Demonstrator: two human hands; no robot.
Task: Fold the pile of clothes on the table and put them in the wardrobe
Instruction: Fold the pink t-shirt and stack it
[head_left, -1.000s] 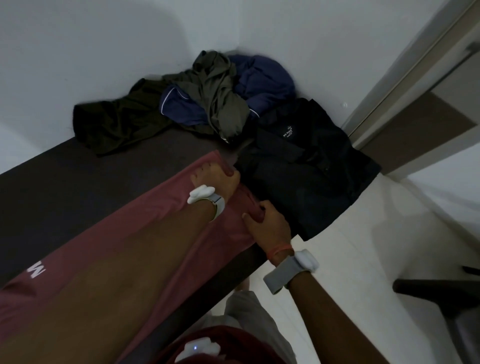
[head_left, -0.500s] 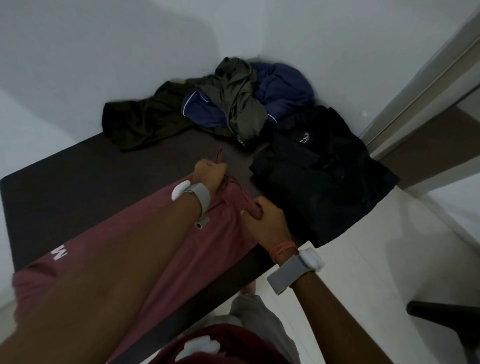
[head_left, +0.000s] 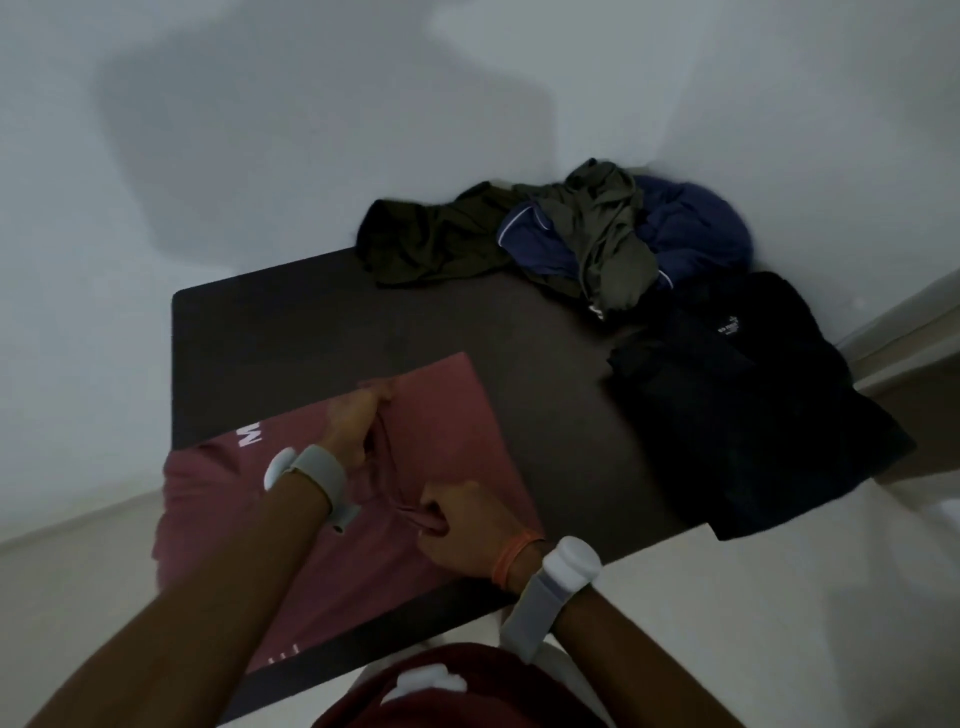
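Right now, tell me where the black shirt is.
Head view: the black shirt lies on the right end of the table, overhanging its edge, beside the olive and navy pile.

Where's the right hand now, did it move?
Yes. The right hand, gripping the red shirt, pulled left, away from the black shirt.

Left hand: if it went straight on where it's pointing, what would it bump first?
The left hand, gripping the pink shirt, would likely cross bare table and meet the crumpled blue garment first; depth is unclear.
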